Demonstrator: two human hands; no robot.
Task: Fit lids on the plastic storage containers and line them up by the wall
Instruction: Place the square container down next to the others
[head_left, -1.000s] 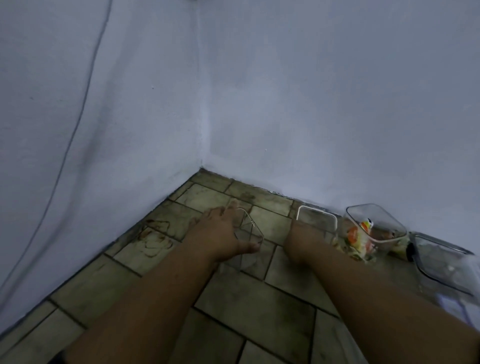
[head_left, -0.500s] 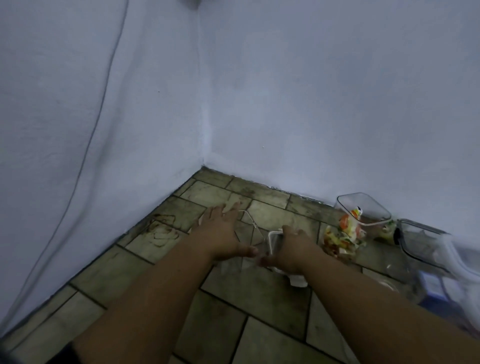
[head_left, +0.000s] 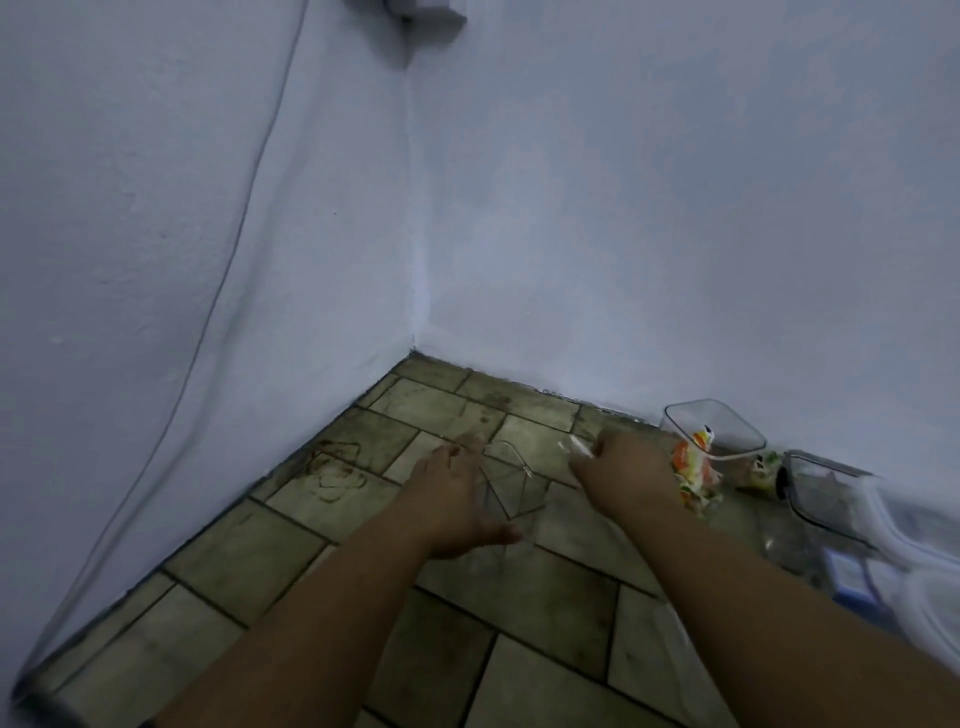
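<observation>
A clear plastic container (head_left: 511, 480) stands on the tiled floor near the corner. My left hand (head_left: 457, 499) holds its left side, thumb stretched out below it. My right hand (head_left: 623, 470) grips a white-rimmed lid (head_left: 574, 447) just right of and above that container's rim; most of the lid is hidden behind the hand. A second clear container (head_left: 714, 423) with a colourful printed packet (head_left: 693, 470) stands by the right wall. Further right lies another clear container (head_left: 826, 486) with a dark rim.
Two white walls meet at a corner (head_left: 413, 348). A thin cable (head_left: 234, 249) runs down the left wall. White lids (head_left: 914, 566) and a blue item (head_left: 852, 582) lie at the right edge. A rust-coloured stain (head_left: 335, 470) marks the floor tiles.
My right hand has lifted the lid from the floor and carried it up and right of the container's rim. My left hand stays on the container.
</observation>
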